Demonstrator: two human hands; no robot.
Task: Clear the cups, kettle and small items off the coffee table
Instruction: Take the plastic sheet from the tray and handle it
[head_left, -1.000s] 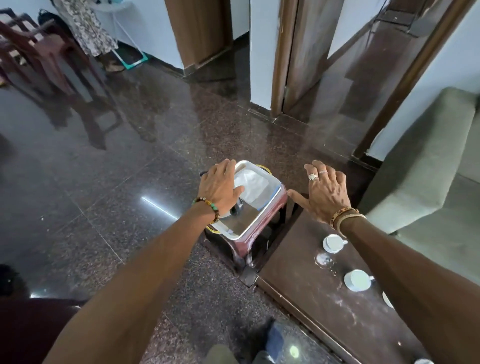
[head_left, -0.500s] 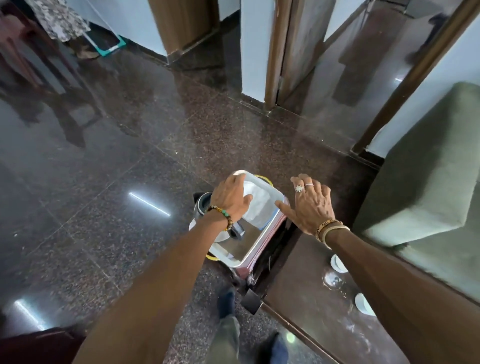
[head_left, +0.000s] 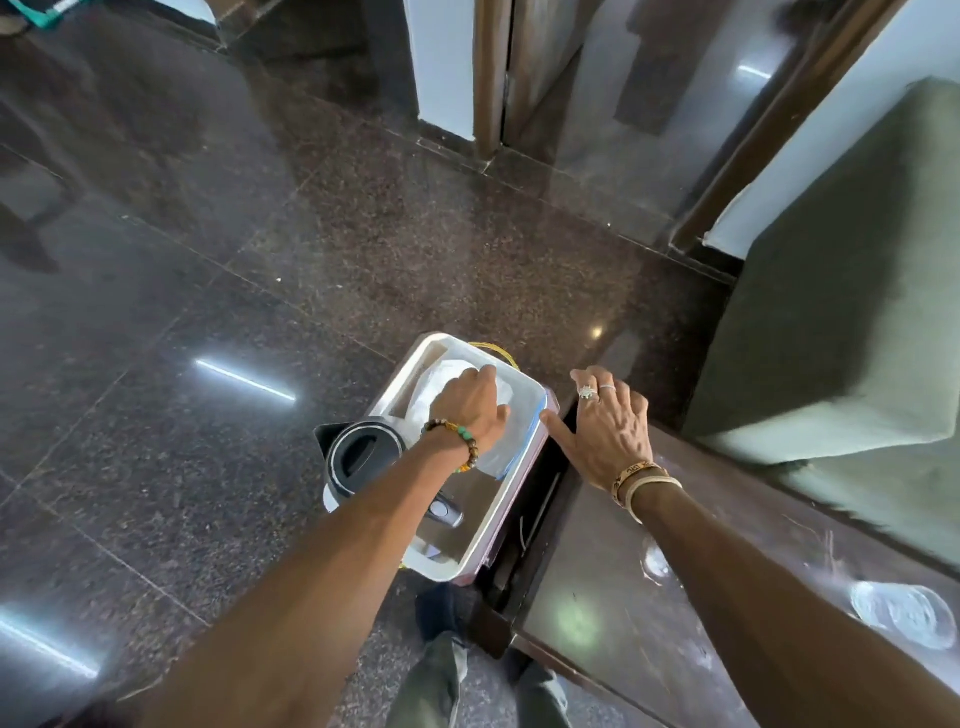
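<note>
Both my hands reach forward. Left hand (head_left: 470, 402) rests knuckles-up on a crumpled white plastic bag (head_left: 511, 441) in the shiny rectangular steel tray (head_left: 488, 525); I cannot tell if it grips. Right hand (head_left: 608, 431) is spread, thumb touching the tray's rim. 1 round black kettle (head_left: 363, 457) stands at the tray's left side.

Left hand (head_left: 470, 402) lies on a white plastic bag (head_left: 441, 382) in a steel tray (head_left: 470, 525), fingers bent over it; grip unclear. Right hand (head_left: 610, 426) is spread, thumb tip at the tray rim. A black kettle (head_left: 363, 457) stands behind the left fingers, beside the wrist.
</note>
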